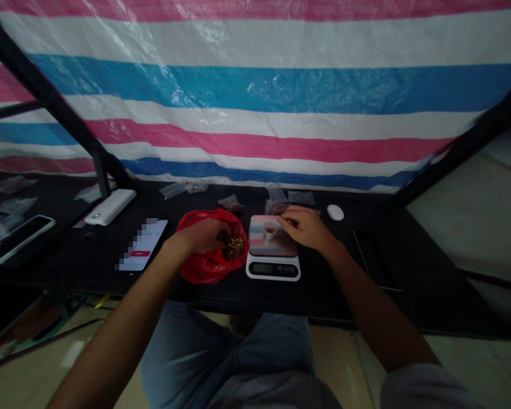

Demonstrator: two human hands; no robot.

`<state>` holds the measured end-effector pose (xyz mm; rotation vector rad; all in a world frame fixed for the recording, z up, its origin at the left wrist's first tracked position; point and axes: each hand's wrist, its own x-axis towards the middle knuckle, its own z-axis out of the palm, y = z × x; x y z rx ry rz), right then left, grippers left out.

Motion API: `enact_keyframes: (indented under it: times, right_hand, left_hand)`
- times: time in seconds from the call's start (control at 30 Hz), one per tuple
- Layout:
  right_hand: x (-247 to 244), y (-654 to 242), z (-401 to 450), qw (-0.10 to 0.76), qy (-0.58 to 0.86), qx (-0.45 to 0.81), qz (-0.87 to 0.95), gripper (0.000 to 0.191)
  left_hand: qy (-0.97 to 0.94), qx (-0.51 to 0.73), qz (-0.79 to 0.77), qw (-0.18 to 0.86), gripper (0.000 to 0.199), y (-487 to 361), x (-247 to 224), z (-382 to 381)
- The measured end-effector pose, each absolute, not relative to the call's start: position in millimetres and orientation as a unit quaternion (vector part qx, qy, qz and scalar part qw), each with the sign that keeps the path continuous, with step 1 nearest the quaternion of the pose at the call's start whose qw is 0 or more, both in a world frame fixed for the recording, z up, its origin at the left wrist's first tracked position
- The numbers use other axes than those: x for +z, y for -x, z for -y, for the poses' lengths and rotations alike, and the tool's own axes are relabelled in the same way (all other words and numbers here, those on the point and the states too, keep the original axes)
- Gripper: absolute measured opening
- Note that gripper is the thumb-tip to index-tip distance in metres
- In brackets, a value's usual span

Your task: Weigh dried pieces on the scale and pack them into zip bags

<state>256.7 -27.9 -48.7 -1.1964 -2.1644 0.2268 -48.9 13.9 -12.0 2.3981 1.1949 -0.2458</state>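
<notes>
We find the left hand (208, 234) inside the open red bag (200, 267), fingers curled at the dried bits (235, 247); whether they pinch any, we cannot tell. The right hand (304, 227) is bent by the small cup's (269, 234) rim, its hold unclear. The cup stands on the scale (276, 247), presumably so its load registers; the bag lies just left, probably for short reach. Packets (230, 203) limit far-side room; phones (142, 244) (377, 258) flank left and right.
</notes>
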Motion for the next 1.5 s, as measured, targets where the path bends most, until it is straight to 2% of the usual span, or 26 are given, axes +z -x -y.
enact_keyframes:
  times: [0.23,0.53,0.7,0.97,1.33,1.5]
  right_hand:
    - [-45.8,-257.7,28.7,0.322,0.459,0.086,0.823,0.032]
    - [-44.2,-259.1,29.2,0.323,0.462,0.086,0.822,0.034]
    - [-45.2,-259.6,28.2,0.325,0.462,0.082,0.821,0.03]
    - [-42.8,-261.4,28.1,0.34,0.476,0.084,0.807,0.027]
    - [-41.2,-264.9,27.4,0.336,0.48,0.084,0.806,0.028]
    - [-39.4,-264.7,28.9,0.332,0.482,0.085,0.807,0.027]
  left_hand:
    - [-0.889,-0.086,-0.401,0.202,0.026,52.9,-14.9,-20.4]
    - [-0.892,-0.042,-0.39,0.227,0.026,64.4,-10.0,-24.7]
    - [-0.887,0.023,-0.377,0.266,0.025,49.8,13.4,-13.2]
    - [-0.918,0.192,-0.266,0.224,0.019,-20.3,19.2,-6.0]
    - [-0.933,0.179,-0.232,0.208,0.02,-37.5,3.8,-4.1]
    - [-0.927,0.177,-0.236,0.233,0.018,-39.0,4.0,-5.6]
